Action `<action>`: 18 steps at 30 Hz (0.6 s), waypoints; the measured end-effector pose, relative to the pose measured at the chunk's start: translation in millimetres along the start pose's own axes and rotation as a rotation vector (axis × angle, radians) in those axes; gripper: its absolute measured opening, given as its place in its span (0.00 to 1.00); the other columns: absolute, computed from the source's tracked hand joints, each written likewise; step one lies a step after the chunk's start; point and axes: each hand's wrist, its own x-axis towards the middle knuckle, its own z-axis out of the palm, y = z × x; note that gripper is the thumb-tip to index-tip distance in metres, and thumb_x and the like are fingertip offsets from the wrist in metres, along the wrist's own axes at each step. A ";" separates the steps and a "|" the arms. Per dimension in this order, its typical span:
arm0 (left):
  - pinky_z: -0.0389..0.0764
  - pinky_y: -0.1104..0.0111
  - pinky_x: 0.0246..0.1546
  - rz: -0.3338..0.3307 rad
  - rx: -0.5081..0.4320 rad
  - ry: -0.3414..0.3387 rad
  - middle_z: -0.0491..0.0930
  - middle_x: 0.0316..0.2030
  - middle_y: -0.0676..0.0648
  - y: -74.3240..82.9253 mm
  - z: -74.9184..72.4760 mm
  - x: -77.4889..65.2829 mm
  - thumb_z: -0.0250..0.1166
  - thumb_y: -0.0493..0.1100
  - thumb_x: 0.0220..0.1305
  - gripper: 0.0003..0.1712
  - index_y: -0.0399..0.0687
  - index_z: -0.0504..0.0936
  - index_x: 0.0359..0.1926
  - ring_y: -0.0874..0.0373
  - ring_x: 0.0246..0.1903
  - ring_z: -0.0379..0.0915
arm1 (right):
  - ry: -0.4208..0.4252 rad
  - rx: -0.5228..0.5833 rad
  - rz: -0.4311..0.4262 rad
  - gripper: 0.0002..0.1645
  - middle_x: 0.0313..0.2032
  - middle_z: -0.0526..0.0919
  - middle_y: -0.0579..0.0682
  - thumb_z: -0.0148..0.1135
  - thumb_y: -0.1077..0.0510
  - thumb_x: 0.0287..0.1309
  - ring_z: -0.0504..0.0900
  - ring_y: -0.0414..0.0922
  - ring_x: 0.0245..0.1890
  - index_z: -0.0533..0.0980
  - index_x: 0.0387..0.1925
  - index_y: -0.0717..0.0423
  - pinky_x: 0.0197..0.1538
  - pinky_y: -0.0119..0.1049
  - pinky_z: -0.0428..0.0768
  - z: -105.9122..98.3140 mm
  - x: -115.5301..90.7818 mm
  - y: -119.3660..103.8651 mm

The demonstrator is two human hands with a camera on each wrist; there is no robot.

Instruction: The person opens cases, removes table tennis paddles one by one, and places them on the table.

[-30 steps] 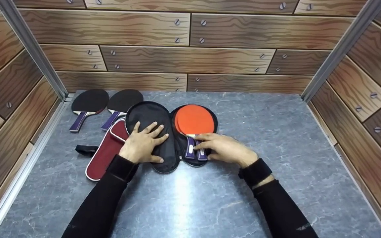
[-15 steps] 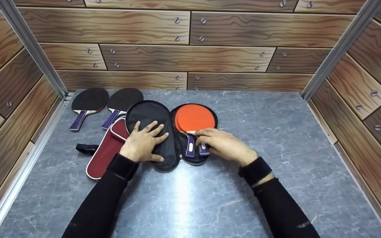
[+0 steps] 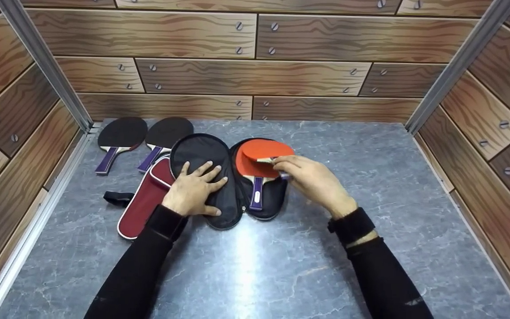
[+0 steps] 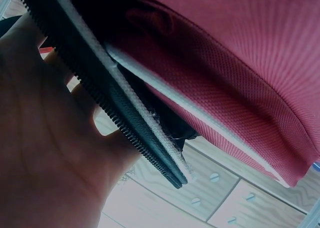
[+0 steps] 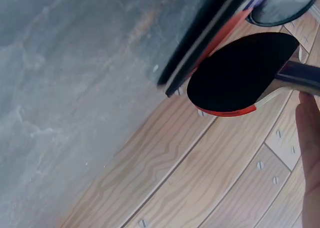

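In the head view my right hand (image 3: 314,184) pinches the purple handle of a table tennis paddle (image 3: 272,148), its orange-red face up and handle end raised. The right wrist view shows this paddle's black underside (image 5: 245,72). Beneath it, a second orange-red paddle (image 3: 257,192) lies in the right half of an unzipped black paddle case (image 3: 275,204). My left hand (image 3: 193,190), fingers spread, rests on the case's left half (image 3: 202,150). In the left wrist view, the left hand (image 4: 50,123) is partly behind a zipper edge, near the maroon case fabric (image 4: 260,52).
Two black-faced paddles (image 3: 122,133) with purple handles lie at the back left. A maroon case (image 3: 142,212) with white piping sits partly under the black case and left arm, beside a black strap (image 3: 118,198). Wood-patterned walls (image 3: 193,77) enclose the grey table (image 3: 392,186).
My right hand has moved up and slightly right, lifting the upper paddle's handle off the case and uncovering more of the lower paddle. The left hand stays in place.
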 end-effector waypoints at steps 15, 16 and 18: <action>0.62 0.22 0.88 0.000 -0.002 0.003 0.66 0.92 0.44 -0.2 0.0 0.1 0.77 0.75 0.69 0.56 0.62 0.74 0.90 0.41 0.95 0.56 | 0.226 -0.149 0.142 0.15 0.58 0.97 0.62 0.77 0.66 0.75 0.98 0.62 0.56 0.91 0.60 0.61 0.60 0.55 0.97 -21.3 -2.5 11.0; 0.62 0.22 0.88 -0.001 -0.002 0.002 0.66 0.92 0.44 -0.2 -0.1 0.1 0.77 0.75 0.69 0.56 0.62 0.74 0.90 0.42 0.95 0.56 | 0.229 -0.152 0.158 0.15 0.58 0.97 0.62 0.77 0.66 0.75 0.98 0.62 0.56 0.91 0.60 0.61 0.60 0.56 0.97 -22.9 -3.4 12.2; 0.62 0.22 0.88 -0.001 0.001 0.002 0.66 0.92 0.44 -0.1 -0.3 0.0 0.77 0.75 0.69 0.56 0.62 0.74 0.90 0.42 0.95 0.56 | 0.233 -0.148 0.182 0.15 0.58 0.97 0.62 0.76 0.65 0.76 0.98 0.63 0.56 0.92 0.61 0.61 0.60 0.57 0.97 -26.0 -5.5 14.3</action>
